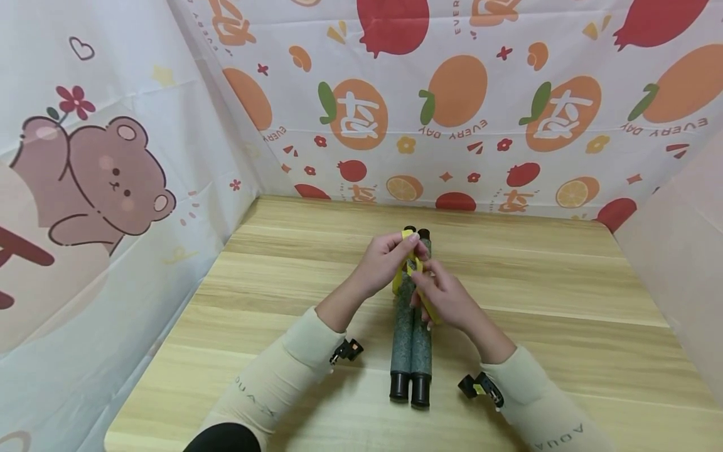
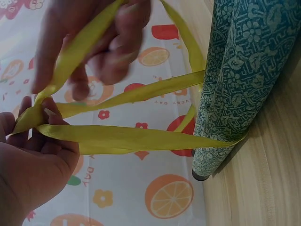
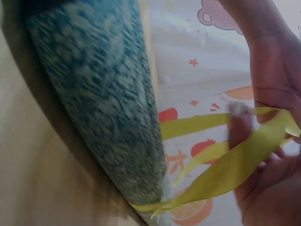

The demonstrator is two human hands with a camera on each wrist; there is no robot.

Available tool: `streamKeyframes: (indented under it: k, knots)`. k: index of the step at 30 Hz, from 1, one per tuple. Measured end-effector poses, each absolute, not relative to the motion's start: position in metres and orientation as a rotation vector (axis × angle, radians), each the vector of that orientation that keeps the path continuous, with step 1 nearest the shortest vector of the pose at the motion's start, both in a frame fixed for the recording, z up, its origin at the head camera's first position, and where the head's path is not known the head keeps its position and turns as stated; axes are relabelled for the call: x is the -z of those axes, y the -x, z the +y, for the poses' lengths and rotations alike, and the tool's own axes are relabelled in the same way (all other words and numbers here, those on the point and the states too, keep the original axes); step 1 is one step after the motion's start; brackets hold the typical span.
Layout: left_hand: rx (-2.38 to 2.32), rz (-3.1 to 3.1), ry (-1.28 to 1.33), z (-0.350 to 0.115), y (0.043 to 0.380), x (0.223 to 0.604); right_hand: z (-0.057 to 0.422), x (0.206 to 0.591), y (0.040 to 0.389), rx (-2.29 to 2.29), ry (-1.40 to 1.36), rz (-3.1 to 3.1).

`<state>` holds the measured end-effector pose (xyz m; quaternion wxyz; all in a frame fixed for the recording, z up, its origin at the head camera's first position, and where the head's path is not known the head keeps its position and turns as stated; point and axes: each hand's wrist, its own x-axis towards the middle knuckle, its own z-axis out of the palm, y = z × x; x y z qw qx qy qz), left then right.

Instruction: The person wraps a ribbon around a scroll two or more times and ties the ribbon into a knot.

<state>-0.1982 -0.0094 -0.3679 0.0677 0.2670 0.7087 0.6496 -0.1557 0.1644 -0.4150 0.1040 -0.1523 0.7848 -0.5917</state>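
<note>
A scroll rolled from both ends into two side-by-side rolls (image 1: 402, 333) lies lengthwise on the table, covered in green-blue patterned cloth with black end caps (image 1: 399, 386). A yellow ribbon (image 2: 136, 139) loops round its far part and rises off it. Over the far half, my left hand (image 1: 386, 260) pinches the ribbon where its strands cross, as the left wrist view shows. Just nearer and to the right, my right hand (image 1: 449, 298) holds a ribbon strand that runs up from that crossing. In the right wrist view, a broad ribbon strand (image 3: 221, 174) passes in front of the right fingers.
The scroll rests on a light wooden table (image 1: 282, 270). A fruit-printed cloth (image 1: 503, 169) hangs behind the table, and a bear-printed cloth (image 1: 186, 169) hangs at the left. Small black cameras (image 1: 346, 350) are strapped at both wrists.
</note>
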Motion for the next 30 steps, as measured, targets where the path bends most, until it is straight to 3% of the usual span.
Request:
streamKeyframes:
  k: [6,17,30]
  knots:
    - [-1.979,2.114,-0.788,-0.008,0.198,0.368,0.165,0.421,0.155,2.058,0.479,2.269]
    - [-1.921,2.153,-0.816,-0.007,0.193,0.372,0.165,0.433,0.166,1.623,0.626,3.143]
    - [-1.911,2.125,-0.868,-0.007,0.194,0.378,0.163,0.439,0.180,1.481,0.879,3.523]
